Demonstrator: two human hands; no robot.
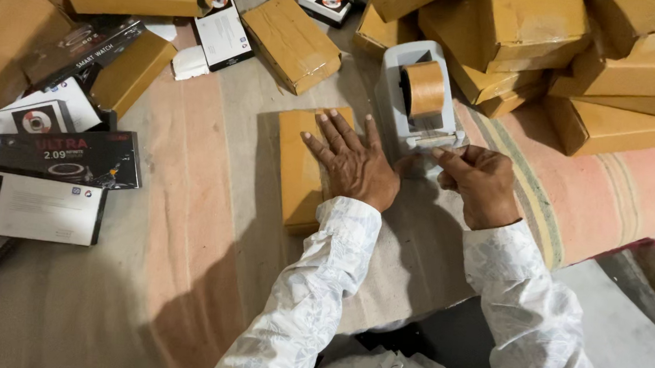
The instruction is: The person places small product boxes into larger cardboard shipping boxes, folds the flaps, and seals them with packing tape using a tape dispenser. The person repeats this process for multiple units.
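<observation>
A striped cloth (206,221) in faded pink and beige covers the floor and carries everything. Near its middle lies 1 flat brown parcel (301,166), with a grey tape dispenser (418,97) just to its right. Taped brown parcels (591,65) are heaped at the far right and far left. Printed black and white product boxes (44,175) lie scattered on the left.

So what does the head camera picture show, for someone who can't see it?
A person's left hand lies flat on a small brown parcel while the right hand pinches tape at a grey tape dispenser. Brown parcels and black and white product boxes lie around on striped cloth.
</observation>
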